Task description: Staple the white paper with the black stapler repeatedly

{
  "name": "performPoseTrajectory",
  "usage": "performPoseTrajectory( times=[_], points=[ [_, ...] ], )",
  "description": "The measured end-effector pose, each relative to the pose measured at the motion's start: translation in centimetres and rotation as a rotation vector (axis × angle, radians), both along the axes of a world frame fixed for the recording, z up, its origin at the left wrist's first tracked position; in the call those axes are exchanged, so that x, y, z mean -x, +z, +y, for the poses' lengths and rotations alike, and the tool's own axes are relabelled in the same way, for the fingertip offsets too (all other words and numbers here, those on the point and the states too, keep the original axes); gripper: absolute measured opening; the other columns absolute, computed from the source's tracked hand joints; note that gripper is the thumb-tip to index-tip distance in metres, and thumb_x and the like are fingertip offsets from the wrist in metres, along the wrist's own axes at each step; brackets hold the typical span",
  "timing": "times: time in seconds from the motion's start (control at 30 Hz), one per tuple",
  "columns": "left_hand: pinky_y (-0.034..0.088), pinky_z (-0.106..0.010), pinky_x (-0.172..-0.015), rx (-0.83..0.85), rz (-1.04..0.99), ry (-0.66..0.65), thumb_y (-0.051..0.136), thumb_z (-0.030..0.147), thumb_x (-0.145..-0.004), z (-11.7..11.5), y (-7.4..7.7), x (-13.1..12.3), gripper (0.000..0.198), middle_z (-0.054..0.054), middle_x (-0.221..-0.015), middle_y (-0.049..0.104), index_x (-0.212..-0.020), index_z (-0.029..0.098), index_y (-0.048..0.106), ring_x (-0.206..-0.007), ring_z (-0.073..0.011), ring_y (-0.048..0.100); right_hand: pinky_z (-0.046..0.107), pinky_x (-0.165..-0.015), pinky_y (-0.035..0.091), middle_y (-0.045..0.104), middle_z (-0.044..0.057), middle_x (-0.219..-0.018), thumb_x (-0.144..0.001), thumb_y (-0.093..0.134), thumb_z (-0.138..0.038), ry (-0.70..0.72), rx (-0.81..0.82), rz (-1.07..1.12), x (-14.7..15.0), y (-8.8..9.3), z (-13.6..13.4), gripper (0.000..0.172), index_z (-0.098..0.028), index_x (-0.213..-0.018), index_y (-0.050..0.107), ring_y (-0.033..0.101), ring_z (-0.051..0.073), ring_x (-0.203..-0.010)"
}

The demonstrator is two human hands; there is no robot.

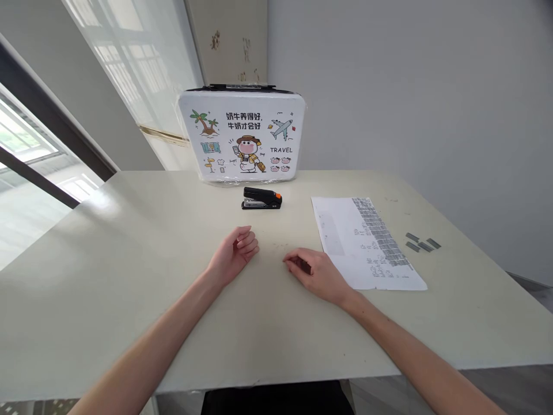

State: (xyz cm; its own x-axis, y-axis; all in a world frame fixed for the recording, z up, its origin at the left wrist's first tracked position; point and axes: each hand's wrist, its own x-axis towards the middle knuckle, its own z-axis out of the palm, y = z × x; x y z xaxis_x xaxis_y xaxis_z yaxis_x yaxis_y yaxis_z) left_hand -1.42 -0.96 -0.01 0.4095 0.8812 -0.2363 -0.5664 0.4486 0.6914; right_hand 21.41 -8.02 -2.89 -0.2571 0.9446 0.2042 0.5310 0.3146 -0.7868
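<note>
My left hand (pixel 235 253) rests on its side on the table, fingers loosely curled toward the palm, with nothing seen in them. To its right, my right hand (pixel 317 271) lies palm down, closed, its thumb and fingertips drawn together, and no object shows at the tips. A black stapler (pixel 261 199) with an orange button lies beyond both hands, touched by neither. The printed paper sheet (pixel 345 230) is just right of my right hand, whose back overlaps its near left edge. Several grey staple strips (pixel 419 245) are scattered past the sheet.
A white case (pixel 246 138) with cartoon prints and a black zip stands upright at the back of the pale table (pixel 207 340). Rows of grey strip-like marks (pixel 382 233) run down the sheet's right part. A wall borders the right side; a window (pixel 30 132) is at left.
</note>
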Motion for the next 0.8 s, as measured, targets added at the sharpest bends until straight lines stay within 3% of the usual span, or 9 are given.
performPoseTrajectory(
  times=[0.8],
  points=[
    [0.04,-0.024,-0.051,-0.007,0.016,-0.005,0.073,0.019,-0.089,0.29,-0.58,0.07,0.04,0.007,-0.06,0.031,-0.064,0.019,0.042,-0.052,-0.0076,0.031,0.033,-0.072,0.055,0.074,0.0,-0.088,-0.101,0.056,-0.031,0.008,0.013,0.004,-0.17,0.14,-0.12,0.014,-0.027,-0.098,0.069,0.067,0.018,-0.076]
  ],
)
